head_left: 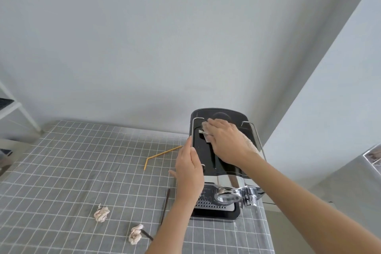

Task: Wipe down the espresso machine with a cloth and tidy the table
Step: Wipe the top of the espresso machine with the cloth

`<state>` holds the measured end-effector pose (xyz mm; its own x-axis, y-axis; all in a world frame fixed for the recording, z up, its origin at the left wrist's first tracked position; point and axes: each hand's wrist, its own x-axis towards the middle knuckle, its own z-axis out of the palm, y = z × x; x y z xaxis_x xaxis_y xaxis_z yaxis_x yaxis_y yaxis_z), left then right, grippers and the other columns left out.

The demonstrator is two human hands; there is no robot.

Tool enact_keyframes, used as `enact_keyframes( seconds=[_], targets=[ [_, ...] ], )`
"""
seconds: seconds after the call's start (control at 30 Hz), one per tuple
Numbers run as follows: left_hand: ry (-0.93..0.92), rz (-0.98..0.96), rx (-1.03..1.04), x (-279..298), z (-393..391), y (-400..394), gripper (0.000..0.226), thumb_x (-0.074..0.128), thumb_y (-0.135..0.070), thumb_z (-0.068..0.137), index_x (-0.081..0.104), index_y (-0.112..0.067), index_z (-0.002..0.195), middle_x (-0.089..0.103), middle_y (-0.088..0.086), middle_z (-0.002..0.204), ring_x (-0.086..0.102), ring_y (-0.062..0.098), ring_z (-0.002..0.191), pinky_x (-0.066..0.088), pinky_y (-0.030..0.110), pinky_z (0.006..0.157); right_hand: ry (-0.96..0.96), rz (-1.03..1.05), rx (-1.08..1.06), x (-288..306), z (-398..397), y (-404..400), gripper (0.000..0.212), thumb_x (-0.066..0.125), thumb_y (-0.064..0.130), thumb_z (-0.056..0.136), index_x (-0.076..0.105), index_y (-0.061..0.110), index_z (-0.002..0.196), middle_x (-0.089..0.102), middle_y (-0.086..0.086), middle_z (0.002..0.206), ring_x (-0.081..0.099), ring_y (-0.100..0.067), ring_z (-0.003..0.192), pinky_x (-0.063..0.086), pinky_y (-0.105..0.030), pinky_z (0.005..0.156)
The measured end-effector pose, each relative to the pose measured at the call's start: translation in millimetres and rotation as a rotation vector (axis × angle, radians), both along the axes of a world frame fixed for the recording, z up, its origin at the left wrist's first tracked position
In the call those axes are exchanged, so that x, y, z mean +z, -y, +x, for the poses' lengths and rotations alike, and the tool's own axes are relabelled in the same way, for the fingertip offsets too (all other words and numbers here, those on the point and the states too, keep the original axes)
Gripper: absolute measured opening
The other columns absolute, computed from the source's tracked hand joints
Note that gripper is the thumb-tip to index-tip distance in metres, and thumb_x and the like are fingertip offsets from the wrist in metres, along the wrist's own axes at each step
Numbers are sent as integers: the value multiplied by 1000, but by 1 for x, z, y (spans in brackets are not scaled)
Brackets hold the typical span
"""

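A black and chrome espresso machine (pixel 208 154) stands at the right end of the table. My right hand (pixel 226 142) lies flat on its black top, pressing a beige cloth (pixel 250 144) whose edges show past the fingertips and beside the wrist. My left hand (pixel 190 169) rests against the machine's left side, thumb on the top edge, holding nothing else. The portafilter (pixel 228 196) sticks out at the front above the perforated drip tray (pixel 214 205).
The table wears a grey checked cloth (pixel 82 171). On it lie a bent yellow straw (pixel 158 155), two crumpled paper wads (pixel 101 213) (pixel 135 234), a dark stick (pixel 165 206) and a short dark piece (pixel 147 235). A white shelf frame (pixel 18 109) stands at the left.
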<state>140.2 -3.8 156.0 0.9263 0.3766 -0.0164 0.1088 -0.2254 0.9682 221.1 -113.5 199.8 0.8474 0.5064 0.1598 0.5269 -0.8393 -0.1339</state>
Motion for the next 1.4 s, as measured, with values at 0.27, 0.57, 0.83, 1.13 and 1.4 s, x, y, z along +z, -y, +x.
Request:
enact_keyframes(
  seconds=[0.27,0.57,0.83,1.13,1.4],
  targets=[
    [41,25,6,-3,5,-2,43,24,-31,101,39,-32,141,48,-8,141,41,13,132,23,62,111,128,-174,-327,-5,4,-51,33,46,13,89,53,17,120,43,-15,120,41,-35,106,35,-42,83],
    [12,37,24,3,0,-2,42,25,-30,102,39,-32,141,48,-7,142,40,16,134,21,63,111,-140,-63,107,21,-25,9,34,48,33,98,54,51,127,46,4,112,38,-19,104,33,-33,88],
    [21,43,13,3,0,-1,43,23,-31,102,37,-28,143,44,-7,146,36,15,138,20,60,114,-144,-297,125,52,-90,35,64,46,0,89,48,46,132,41,1,112,37,-20,95,36,-30,80],
    [3,17,25,8,0,0,42,25,-26,102,39,-28,142,47,-6,143,38,17,136,14,63,114,-123,1,31,87,-51,54,44,45,12,99,62,45,122,42,1,107,48,-22,96,42,-27,82],
    [27,58,8,4,1,-1,44,23,-29,102,36,-27,144,44,-6,147,35,16,138,17,61,114,-9,-357,209,51,-104,32,40,46,14,98,45,27,136,42,-6,123,43,-26,103,48,-38,83]
  ],
)
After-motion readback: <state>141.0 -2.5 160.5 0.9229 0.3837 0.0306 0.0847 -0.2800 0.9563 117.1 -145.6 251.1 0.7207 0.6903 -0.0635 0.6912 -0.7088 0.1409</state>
